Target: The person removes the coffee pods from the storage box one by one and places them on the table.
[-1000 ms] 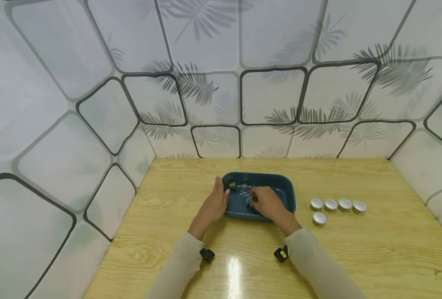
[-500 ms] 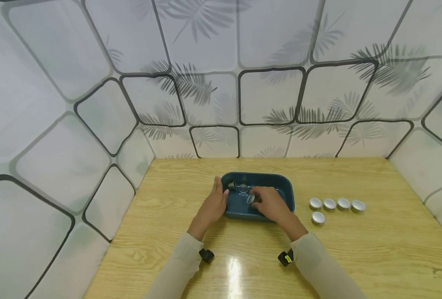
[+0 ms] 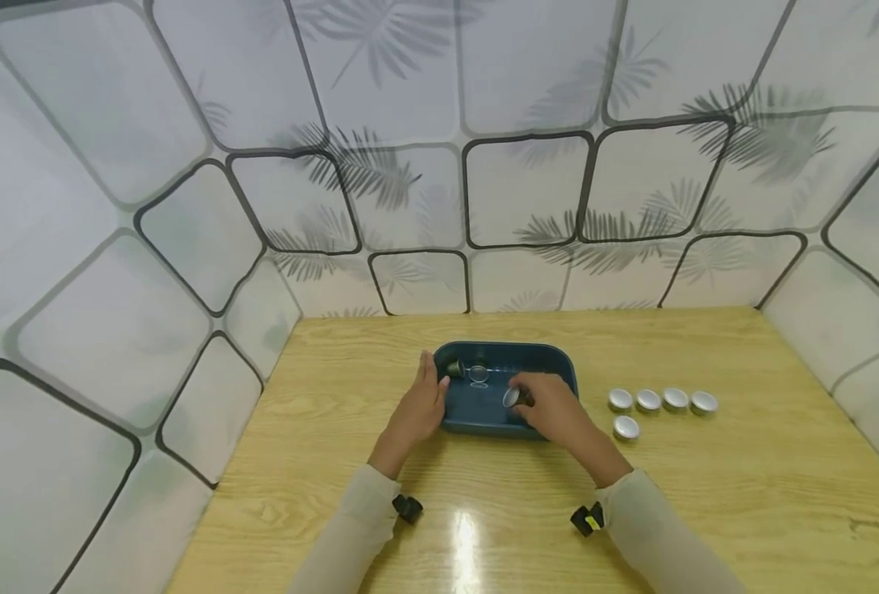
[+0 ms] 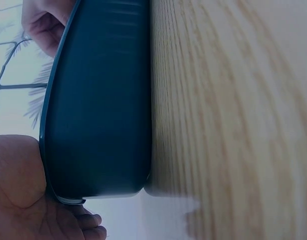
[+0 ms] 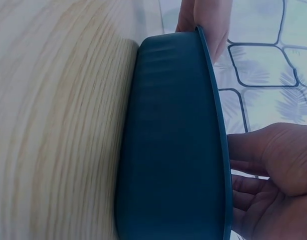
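Observation:
A dark blue rectangular tray (image 3: pixel 498 427) stands on the wooden table. My left hand (image 3: pixel 414 410) holds its left end, with fingers along the outside and the thumb over the rim. My right hand (image 3: pixel 556 410) reaches over the tray's right part and pinches a small coffee capsule (image 3: pixel 512 398), whose pale round lid faces left. Two more capsules lie inside at the left: a dark green one on its side (image 3: pixel 455 369) and one with its round lid showing (image 3: pixel 479 374). In the right wrist view, the tray wall (image 5: pixel 173 145) hides what the right fingertips (image 5: pixel 238 150) hold.
Right of the tray, several capsules with white lids up (image 3: pixel 648 401) stand in a row on the table (image 3: pixel 766 478). A single capsule (image 3: pixel 626 428) stands in front of the row's left end. Patterned wall covering (image 3: pixel 424 198) rises behind and at both sides.
My right hand has moved right within the tray and lifted slightly, carrying the pinched capsule, whose lid now shows more fully. The left hand keeps its place; the head view has shifted slightly.

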### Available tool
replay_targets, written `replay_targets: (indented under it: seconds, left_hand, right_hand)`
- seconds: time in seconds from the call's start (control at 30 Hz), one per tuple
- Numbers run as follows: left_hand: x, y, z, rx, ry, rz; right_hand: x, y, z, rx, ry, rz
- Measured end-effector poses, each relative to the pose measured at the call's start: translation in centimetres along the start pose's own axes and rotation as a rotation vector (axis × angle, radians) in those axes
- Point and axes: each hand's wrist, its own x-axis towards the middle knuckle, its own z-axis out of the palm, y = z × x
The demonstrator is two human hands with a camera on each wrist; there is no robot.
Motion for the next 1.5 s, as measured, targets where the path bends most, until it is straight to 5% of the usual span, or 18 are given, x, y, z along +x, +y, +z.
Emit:
replay_targets:
  seconds: [0.67,1.5]
  left_hand:
    - [-0.2,0.3,0.2,0.006,-0.021,0.009]
    - [-0.2,0.1,0.0,0.012,-0.006,0.005]
  right_hand:
    - [-2.5,1.7,-1.8,0.01,0.006,0.005]
    - [-6.1,2.8,-5.1,0.109,0.136,-0.012]
